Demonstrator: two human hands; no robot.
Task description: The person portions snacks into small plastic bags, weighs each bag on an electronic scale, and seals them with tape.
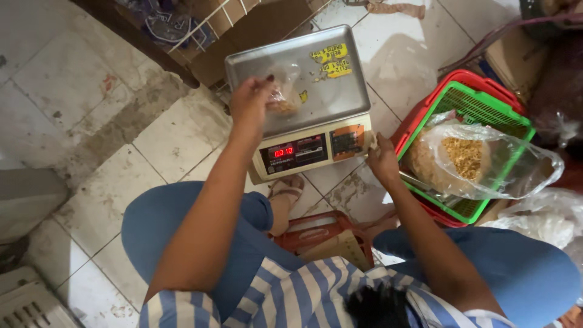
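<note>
**A small bag on the weighing pan, one hand on it, one hand at the scale's corner**

The fingers of the left hand (252, 100) are closing around the top of a small clear plastic bag with pale crumbs inside (284, 97), and they are pinching its neck from the left side. The bag is sitting on the flat steel pan of a beige electronic scale (340, 97), a little left of the middle of the pan, and its filled bottom is lying to the right of the fingertips and slightly lower. I judge that its long axis is running from the pinched neck down to the pan, but the plastic is too transparent to be sure. The left hand is clearly the nearer one to the bag.

The right hand (381, 161) is resting at the front right corner of the scale, beside the key panel. Its fingers are bending downward, and I cannot tell whether they are holding something.

Farther out, a red display is glowing on the front of the scale. To the right, a green plastic basket (486, 106) is sitting in a red basket (425, 124), and it is carrying a large clear plastic bag of golden crumbs (467, 159). Everything is standing on a worn tiled floor (91, 79).
</note>
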